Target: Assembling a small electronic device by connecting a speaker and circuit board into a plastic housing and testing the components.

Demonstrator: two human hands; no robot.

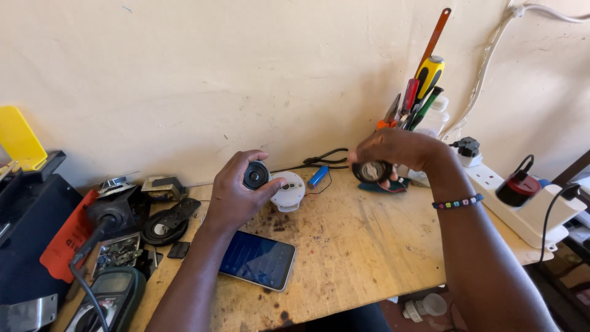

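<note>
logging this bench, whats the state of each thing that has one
left hand: gripping a small black speaker
right hand: gripping a black ring part
phone: flat, screen lit
power strip: plugs inserted
blue battery: loose on the bench
screwdrivers: upright in a holder

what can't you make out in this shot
All in the head view:
- Black ring: the right hand covers most of it.
- Small speaker: the left hand hides its back.
- Meter: cut off by the bottom edge.
- Phone screen: too small to read.
- White round part: partly behind the left thumb.
- Tool tips in the holder: hidden behind the right hand.
</note>
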